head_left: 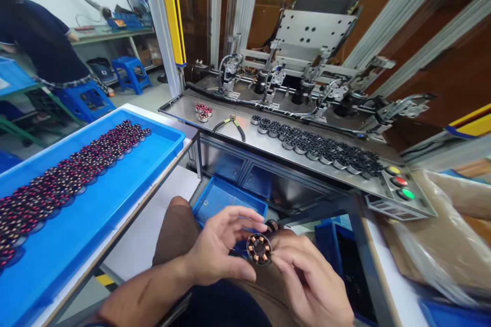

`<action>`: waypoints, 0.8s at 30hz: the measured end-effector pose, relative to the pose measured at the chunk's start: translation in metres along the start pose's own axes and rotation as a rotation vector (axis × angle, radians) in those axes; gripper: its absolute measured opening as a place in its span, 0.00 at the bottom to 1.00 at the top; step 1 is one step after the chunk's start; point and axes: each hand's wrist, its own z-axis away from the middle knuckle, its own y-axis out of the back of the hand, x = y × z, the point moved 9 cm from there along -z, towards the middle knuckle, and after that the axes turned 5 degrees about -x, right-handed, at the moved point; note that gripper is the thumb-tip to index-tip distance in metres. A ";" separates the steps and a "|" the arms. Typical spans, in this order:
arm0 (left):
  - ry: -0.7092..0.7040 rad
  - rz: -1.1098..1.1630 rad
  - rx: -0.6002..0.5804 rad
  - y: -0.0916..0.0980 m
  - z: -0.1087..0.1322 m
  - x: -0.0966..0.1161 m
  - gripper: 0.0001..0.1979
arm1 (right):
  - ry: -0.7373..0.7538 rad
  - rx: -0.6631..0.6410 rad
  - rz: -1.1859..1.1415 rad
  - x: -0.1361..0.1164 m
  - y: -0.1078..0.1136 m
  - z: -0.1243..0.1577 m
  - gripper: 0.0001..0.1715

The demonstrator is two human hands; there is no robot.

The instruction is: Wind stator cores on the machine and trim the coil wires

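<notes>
Above my lap, my right hand pinches the right edge of a round motor stator with copper windings, its face turned up toward me. My left hand curves around the stator's left side, thumb and fingers spread apart, with a gap to the rim. A second stator shows just behind, beside the left fingertips; what supports it is hidden. On the metal ledge ahead lie a few red-and-copper stators, green-and-black cutting pliers and rows of black stators.
A blue tray with many wound stators stands on my left. Ahead is a winding machine with a button panel at right. A plastic-lined carton stands right. A blue bin sits below. A person works far left.
</notes>
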 end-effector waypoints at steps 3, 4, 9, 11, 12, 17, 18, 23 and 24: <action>0.303 0.231 -0.098 -0.012 0.000 -0.033 0.22 | 0.102 -0.035 0.145 -0.008 0.003 0.002 0.10; 0.360 0.275 -0.132 -0.016 0.002 -0.039 0.21 | 0.118 -0.027 0.163 -0.009 0.005 0.003 0.09; 0.343 0.287 -0.026 -0.011 0.000 -0.034 0.19 | 0.124 -0.099 0.014 -0.002 0.009 0.006 0.11; 0.330 0.267 -0.005 -0.011 0.000 -0.030 0.19 | 0.074 -0.084 -0.032 0.007 0.014 0.008 0.17; 0.327 0.255 0.005 -0.011 0.000 -0.029 0.18 | 0.047 -0.066 -0.055 0.011 0.016 0.008 0.21; 0.296 0.221 0.035 -0.009 0.001 -0.027 0.17 | -0.041 -0.105 -0.154 0.020 0.011 0.005 0.25; 0.289 0.220 0.032 -0.009 0.001 -0.027 0.16 | -0.042 -0.122 -0.146 0.018 0.010 0.003 0.21; 0.293 0.191 0.017 -0.008 0.001 -0.029 0.17 | -0.059 -0.131 -0.102 0.009 0.011 -0.005 0.16; 0.295 0.180 0.024 -0.007 0.001 -0.029 0.17 | -0.065 -0.130 -0.088 0.009 0.010 -0.006 0.16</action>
